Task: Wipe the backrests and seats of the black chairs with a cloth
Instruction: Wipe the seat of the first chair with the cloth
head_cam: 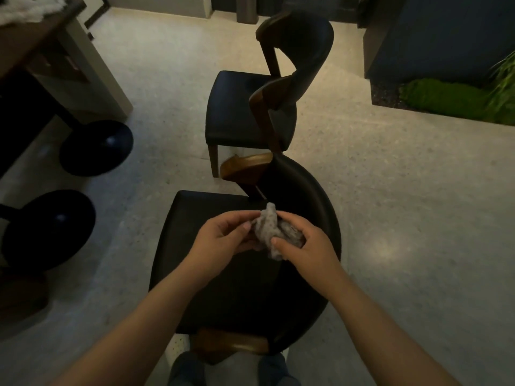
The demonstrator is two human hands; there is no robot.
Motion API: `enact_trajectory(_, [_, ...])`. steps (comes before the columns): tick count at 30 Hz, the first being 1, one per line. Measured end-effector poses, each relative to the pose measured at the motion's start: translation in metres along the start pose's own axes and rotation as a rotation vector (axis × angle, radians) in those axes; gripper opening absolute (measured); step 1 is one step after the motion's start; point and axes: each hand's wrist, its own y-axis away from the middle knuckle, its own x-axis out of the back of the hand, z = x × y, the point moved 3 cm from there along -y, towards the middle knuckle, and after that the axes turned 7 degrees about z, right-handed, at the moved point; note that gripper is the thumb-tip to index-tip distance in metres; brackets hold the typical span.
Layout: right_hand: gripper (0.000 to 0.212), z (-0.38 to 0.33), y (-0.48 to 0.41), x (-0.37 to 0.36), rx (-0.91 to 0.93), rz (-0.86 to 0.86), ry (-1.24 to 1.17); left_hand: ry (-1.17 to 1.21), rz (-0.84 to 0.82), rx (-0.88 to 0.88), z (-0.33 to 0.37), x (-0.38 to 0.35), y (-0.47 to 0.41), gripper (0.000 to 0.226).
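A black chair with a curved backrest and a black seat stands right below me. Above its seat I hold a crumpled grey cloth between both hands. My left hand pinches the cloth's left side with thumb and fingers. My right hand grips its right side, fingers curled over the bunched fabric. A second black chair with wooden posts stands just beyond the first, its backrest to the right.
A wooden table stands at the upper left, with two black round bases on the floor beside it. A planter with green moss lies at the right. Pale floor spreads right of the chairs.
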Motion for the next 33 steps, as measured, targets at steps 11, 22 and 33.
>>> enact_trajectory(11, [0.042, 0.003, -0.009, -0.131, -0.208, 0.129, 0.147, -0.684, -0.003, -0.003, -0.061, 0.169, -0.018, 0.027])
enact_trajectory(22, [0.038, 0.025, -0.026, -0.227, -0.249, 0.218, 0.347, -0.803, -0.027, 0.016, -0.117, 0.258, -0.057, 0.028])
enact_trajectory(33, [0.058, 0.099, -0.103, -0.236, -0.255, 0.180, 0.527, -0.877, -0.035, 0.049, -0.178, 0.252, -0.131, 0.034])
